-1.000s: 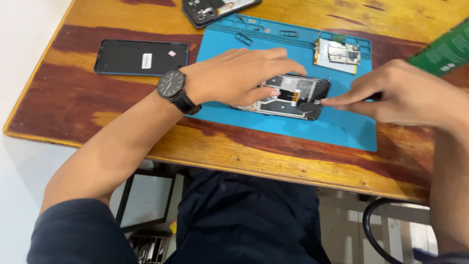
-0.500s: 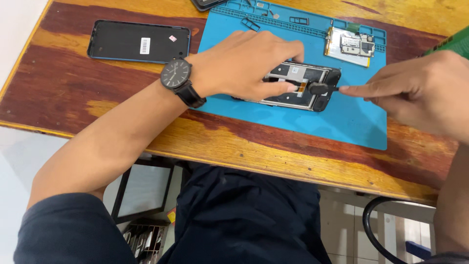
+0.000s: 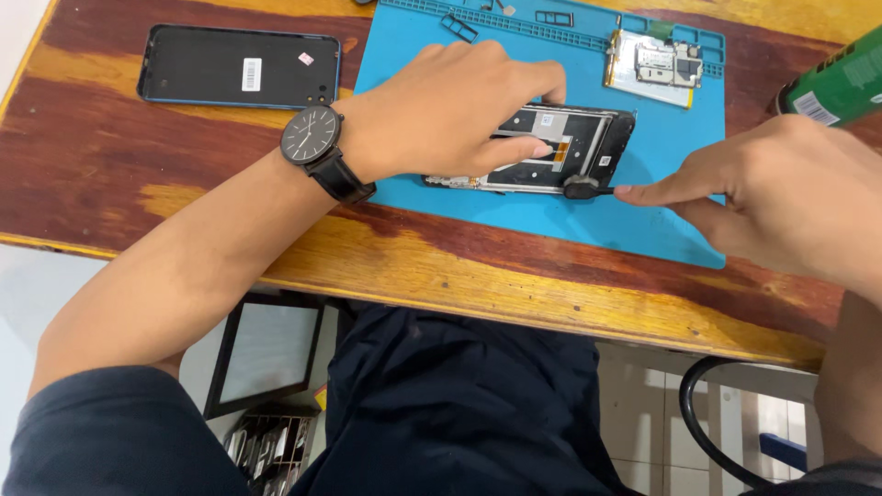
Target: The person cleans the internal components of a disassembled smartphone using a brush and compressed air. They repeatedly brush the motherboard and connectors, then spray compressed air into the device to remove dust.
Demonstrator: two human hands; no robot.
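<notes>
Opened phone frame [image 3: 574, 147], black and stripped to its inner metal plate with a short orange flex strip showing, lies flat on the blue repair mat [image 3: 643, 225], roughly at the mat's middle. The left hand [image 3: 450, 110] lies over the frame's left half, fingers curled down and pressing on it; the index finger reaches along the far edge and the thumb rests on the inner plate. A black wristwatch [image 3: 312, 138] sits on that wrist. The right hand [image 3: 781, 197] comes in from the right, fingers pinched together on a thin tool [image 3: 588, 189] whose dark round tip touches the frame's near right corner; the grip itself is mostly hidden by the knuckles.

Farther back on the mat, to the right, lies a small circuit board with a silver shield [image 3: 657, 66]. Left of the mat, a black phone back cover [image 3: 234, 69] rests face down on the wooden bench [image 3: 119, 174]. At the far right edge a green can [image 3: 841, 78] lies tilted. The mat sits on the bench's right half.
</notes>
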